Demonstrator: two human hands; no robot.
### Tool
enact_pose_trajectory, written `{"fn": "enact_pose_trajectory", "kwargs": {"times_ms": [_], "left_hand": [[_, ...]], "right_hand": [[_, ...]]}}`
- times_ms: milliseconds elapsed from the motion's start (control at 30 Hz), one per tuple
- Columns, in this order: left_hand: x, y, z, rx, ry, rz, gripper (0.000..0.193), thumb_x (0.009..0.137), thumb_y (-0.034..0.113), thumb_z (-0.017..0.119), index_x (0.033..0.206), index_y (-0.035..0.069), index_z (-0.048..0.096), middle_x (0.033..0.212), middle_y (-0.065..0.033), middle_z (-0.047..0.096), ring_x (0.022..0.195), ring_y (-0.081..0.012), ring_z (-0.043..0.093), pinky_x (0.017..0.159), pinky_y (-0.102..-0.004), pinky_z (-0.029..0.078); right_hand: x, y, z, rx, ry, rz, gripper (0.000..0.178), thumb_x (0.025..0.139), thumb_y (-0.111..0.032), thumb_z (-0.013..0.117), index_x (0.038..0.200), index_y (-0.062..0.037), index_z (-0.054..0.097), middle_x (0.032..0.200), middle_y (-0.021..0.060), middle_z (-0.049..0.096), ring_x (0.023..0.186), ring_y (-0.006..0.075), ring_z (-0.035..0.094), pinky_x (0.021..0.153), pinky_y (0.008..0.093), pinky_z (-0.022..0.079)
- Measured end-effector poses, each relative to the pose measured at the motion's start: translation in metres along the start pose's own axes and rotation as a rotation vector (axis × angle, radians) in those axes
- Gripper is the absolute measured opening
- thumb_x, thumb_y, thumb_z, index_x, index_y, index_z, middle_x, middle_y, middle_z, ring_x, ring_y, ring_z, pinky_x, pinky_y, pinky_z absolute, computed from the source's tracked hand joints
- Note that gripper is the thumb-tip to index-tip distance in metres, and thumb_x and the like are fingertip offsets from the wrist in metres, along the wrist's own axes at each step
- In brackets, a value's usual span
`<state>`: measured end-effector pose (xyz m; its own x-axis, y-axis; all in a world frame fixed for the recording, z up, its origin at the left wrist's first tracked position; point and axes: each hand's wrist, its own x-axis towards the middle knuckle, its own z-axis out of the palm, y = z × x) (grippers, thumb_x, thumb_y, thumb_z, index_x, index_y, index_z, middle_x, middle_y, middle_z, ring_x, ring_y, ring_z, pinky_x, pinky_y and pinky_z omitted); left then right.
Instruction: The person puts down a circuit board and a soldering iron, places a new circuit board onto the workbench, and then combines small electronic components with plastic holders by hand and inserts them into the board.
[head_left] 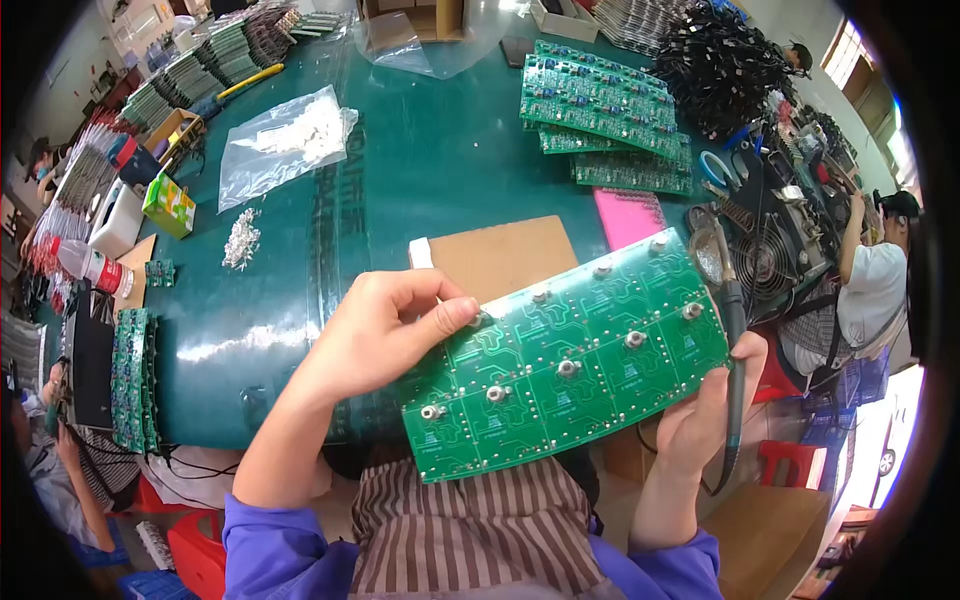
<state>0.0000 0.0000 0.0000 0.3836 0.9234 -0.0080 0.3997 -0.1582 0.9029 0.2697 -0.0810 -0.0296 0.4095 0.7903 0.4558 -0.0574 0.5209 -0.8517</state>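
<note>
A green circuit board panel (pixel 560 400) is tilted up in front of me. Two rows of small round metal-and-white parts (pixel 568 369) stand out of its face. My right hand (pixel 695 425) grips the board by its right edge, thumb in front and the other fingers largely behind. Over the upper left of the board, my left hand (pixel 375 335) pinches thumb and index finger together at one of these small parts, mostly covered by the thumb. A brown cardboard piece (pixel 510 258) lies on the table just behind the board.
Stacked circuit boards (pixel 600 100), a pink pad (pixel 628 217) and a tangle of black cables (pixel 715 65) lie at the far right. A soldering iron (pixel 735 310) stands close to my right hand. Left are a bag of white parts (pixel 290 140) and a loose pile (pixel 241 240).
</note>
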Motion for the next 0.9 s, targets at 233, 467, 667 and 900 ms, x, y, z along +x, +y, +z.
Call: {"fn": "enact_pose_trajectory", "kwargs": {"times_ms": [233, 467, 667, 900], "left_hand": [[0.013, -0.01, -0.015, -0.302, -0.257, -0.241, 0.032, 0.089, 0.034, 0.057, 0.085, 0.004, 0.063, 0.066, 0.0088, 0.052, 0.057, 0.0004, 0.041, 0.049, -0.0183, 0.031], [0.022, -0.022, -0.017, -0.498, -0.187, -0.448, 0.026, 0.083, 0.031, 0.066, 0.079, 0.005, 0.067, 0.063, 0.0078, 0.054, 0.054, -0.0006, 0.04, 0.049, -0.0185, 0.031], [0.026, -0.039, -0.022, -0.505, -0.25, -0.457, 0.033, 0.082, 0.035, 0.067, 0.083, 0.002, 0.066, 0.077, -0.0008, 0.062, 0.066, -0.006, 0.055, 0.059, -0.021, 0.043], [0.025, -0.042, -0.021, -0.561, -0.247, -0.485, 0.031, 0.082, 0.034, 0.068, 0.084, 0.003, 0.066, 0.077, -0.0016, 0.062, 0.067, -0.0067, 0.054, 0.06, -0.022, 0.044]], "right_hand": [[0.003, -0.007, 0.015, 0.054, -0.045, 0.102, 0.039, 0.082, -0.002, 0.057, 0.114, -0.0043, 0.034, 0.103, 0.0108, 0.054, 0.089, 0.0117, 0.053, 0.076, 0.0268, 0.047], [0.008, 0.001, 0.023, -0.165, -0.095, 0.025, 0.032, 0.089, -0.014, 0.058, 0.115, -0.003, 0.042, 0.092, 0.0047, 0.057, 0.08, 0.0112, 0.058, 0.067, 0.0253, 0.053], [0.013, 0.002, 0.029, -0.243, -0.089, 0.071, 0.031, 0.087, -0.013, 0.062, 0.109, -0.0023, 0.044, 0.088, 0.007, 0.059, 0.081, 0.0131, 0.06, 0.068, 0.0294, 0.056], [0.015, 0.01, 0.026, -0.219, -0.098, 0.064, 0.034, 0.083, -0.013, 0.067, 0.106, -0.0023, 0.043, 0.092, 0.0106, 0.06, 0.083, 0.0135, 0.06, 0.071, 0.0272, 0.054]]}}
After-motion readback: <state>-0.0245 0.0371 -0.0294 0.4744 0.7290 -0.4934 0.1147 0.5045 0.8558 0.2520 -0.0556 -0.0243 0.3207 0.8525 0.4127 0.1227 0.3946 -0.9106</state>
